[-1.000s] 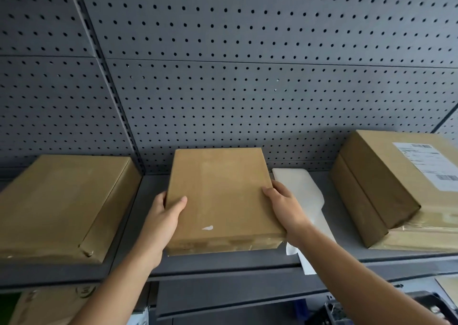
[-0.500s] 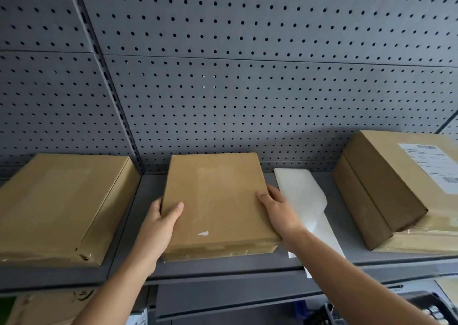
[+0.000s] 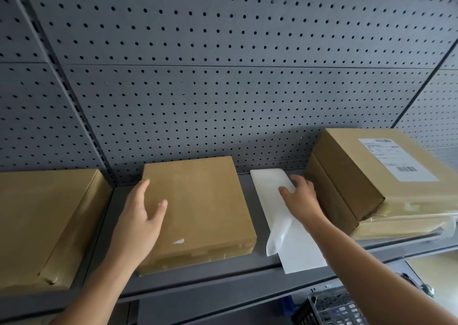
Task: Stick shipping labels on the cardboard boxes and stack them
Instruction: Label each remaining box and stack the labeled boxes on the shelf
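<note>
A flat brown cardboard box [image 3: 205,205] lies in the middle of the grey shelf [image 3: 210,272], with no label on its top. My left hand [image 3: 141,215] rests open on the box's left edge, thumb on top. My right hand [image 3: 301,198] is open, its fingers spread over the white label sheets [image 3: 295,245] that lie right of the box; one sheet curls up at the front. At the right, a labelled box [image 3: 366,176] sits on top of another flat box [image 3: 401,225].
A large unlabelled cardboard box [image 3: 47,220] lies at the left of the shelf. Grey pegboard [image 3: 223,89] forms the back wall. Below the shelf at the lower right is a dark wire basket [image 3: 332,310]. The label sheets overhang the shelf's front edge.
Both hands have let go of the middle box, which now lies further back on the shelf. My right hand has moved right onto the label sheets; my left hand has loosened.
</note>
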{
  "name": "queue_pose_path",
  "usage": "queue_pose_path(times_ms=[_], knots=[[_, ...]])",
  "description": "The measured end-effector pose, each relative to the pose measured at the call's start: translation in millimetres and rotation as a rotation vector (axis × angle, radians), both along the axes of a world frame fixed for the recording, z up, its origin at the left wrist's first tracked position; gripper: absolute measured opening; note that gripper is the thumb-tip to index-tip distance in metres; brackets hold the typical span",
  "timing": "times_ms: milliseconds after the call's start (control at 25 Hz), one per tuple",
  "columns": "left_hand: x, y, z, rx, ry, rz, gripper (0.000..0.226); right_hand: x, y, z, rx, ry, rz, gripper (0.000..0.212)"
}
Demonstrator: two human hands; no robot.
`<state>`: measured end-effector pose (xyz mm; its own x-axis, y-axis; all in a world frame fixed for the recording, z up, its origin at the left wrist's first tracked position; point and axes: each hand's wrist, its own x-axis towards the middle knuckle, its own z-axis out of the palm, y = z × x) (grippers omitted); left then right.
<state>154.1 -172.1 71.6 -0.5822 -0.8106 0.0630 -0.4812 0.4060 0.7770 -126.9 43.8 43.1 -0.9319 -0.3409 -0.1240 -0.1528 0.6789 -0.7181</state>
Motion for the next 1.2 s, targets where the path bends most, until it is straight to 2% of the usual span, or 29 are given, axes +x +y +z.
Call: queue_pose_path(times_ms=[120, 280, 560, 680, 880, 1000, 1080, 1200], knots=[[-19, 13, 10, -0.128, -0.025, -0.081, 0.062, -8, 0, -5, 0.072, -0.056, -0.017, 0.066], [-47, 33, 20, -0.106, -0.062, -0.174, 0.056, -13, 0, -11, 0.059, -0.072, -0.034, 0.064], [-92, 69, 19, -0.107, -0.044, -0.373, 0.051, -5, 15, 3, -0.206, -0.118, -0.083, 0.039], [-113, 86, 14, -0.046, -0.036, -0.421, 0.045, 1, 28, 24, -0.293, -0.084, -0.066, 0.035], [-153, 110, 10, 0.235, 0.11, -0.398, 0.034, 10, 59, 65, -0.392, 0.019, -0.03, 0.034], [-172, 123, 15, 0.549, 0.176, -0.364, 0.043, 21, 81, 81, -0.413, 0.042, -0.028, 0.034], [-181, 130, 21, 0.803, 0.207, -0.327, 0.045, 29, 93, 84, -0.433, 0.011, -0.016, 0.036], [-189, 135, 20, 0.976, 0.255, -0.337, 0.031, 42, 109, 81, -0.439, -0.059, 0.022, 0.04]])
